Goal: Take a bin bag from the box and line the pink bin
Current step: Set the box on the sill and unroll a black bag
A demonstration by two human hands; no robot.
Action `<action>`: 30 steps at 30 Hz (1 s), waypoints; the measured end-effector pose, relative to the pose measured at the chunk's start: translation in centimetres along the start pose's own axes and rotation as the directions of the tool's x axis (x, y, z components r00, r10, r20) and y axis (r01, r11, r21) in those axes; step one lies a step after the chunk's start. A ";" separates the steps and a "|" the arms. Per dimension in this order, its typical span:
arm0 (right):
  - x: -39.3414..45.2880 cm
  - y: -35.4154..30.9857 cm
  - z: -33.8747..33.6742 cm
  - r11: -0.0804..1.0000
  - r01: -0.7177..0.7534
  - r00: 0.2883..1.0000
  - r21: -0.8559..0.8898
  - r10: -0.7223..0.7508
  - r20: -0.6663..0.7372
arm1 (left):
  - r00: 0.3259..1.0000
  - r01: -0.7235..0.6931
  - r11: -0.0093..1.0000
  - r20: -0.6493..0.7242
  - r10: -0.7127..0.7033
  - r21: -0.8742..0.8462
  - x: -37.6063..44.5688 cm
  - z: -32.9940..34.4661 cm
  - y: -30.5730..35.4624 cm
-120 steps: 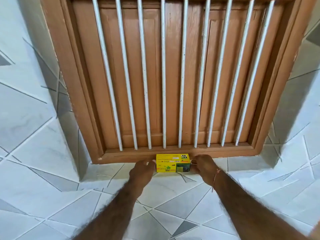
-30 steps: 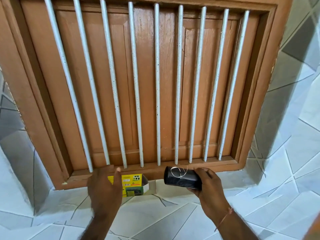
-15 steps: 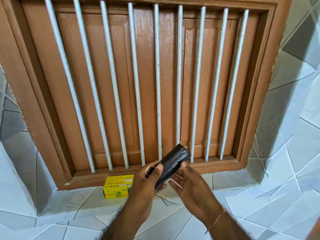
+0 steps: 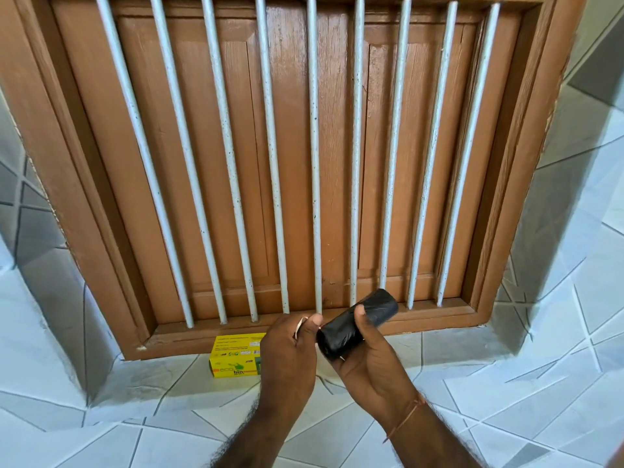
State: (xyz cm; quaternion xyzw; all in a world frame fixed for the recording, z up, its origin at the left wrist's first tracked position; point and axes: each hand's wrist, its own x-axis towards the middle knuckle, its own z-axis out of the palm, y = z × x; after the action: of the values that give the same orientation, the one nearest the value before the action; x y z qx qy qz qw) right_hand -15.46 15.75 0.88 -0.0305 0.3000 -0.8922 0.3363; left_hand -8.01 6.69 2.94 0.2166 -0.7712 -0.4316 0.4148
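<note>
Nine pale metal bars (image 4: pixel 314 157) run upright across a brown wooden shutter (image 4: pixel 293 130) that fills the upper and middle of the frame, set inside a thick wooden frame (image 4: pixel 526 184) of the same brown. Around it, on both sides and along the bottom of the picture, lies a white tiled surface (image 4: pixel 152 400) crossed by thin grey lines and a few grey wedge-shaped patches; the tiles rise at the left and right edges into a recess around the shutter. A small yellow box (image 4: pixel 234 356) printed with green and the word "bin" lies flat on the tiles just below the lower rail of the frame, left of centre, partly hidden behind the left hand (image 4: pixel 287 352). Both bare forearms come up from the bottom edge and meet near the lower centre. The right hand (image 4: pixel 371 363), with a thin reddish thread around its wrist, is closed around a black roll of bin bags (image 4: pixel 358 322), thumb over the top, the roll tilted with its far end pointing to the upper right, over the lower rail. The left hand is turned back-outward just beside the near end of the roll, its thumb and forefinger pinched on a thin pale band (image 4: pixel 299 327).
</note>
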 end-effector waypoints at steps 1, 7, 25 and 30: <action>0.2 -0.1 0.0 1.000 -0.001 1.000 0.012 0.001 -0.028 | 1.000 -0.003 1.000 0.000 0.003 -0.002 -0.1 0.0 0.1; 0.5 -0.8 -0.2 0.998 0.048 0.992 -0.028 -0.051 -0.112 | 0.993 0.103 0.995 0.051 -0.102 -0.008 -0.2 0.5 0.5; 0.5 -5.0 -1.8 0.803 0.102 0.995 -0.588 -0.084 0.059 | 0.747 0.642 0.684 0.484 -0.455 -0.346 0.7 1.4 2.2; 0.0 -6.2 -2.3 0.943 -0.241 0.970 -0.231 0.244 -0.018 | 0.750 0.612 0.750 0.484 -0.451 -0.250 1.5 1.0 2.4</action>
State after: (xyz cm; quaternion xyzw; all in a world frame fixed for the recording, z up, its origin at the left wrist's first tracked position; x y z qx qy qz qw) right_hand -19.60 20.62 2.45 -0.0374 0.4016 -0.8028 0.4392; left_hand -9.60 7.42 5.31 0.2521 -0.6382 -0.7135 0.1419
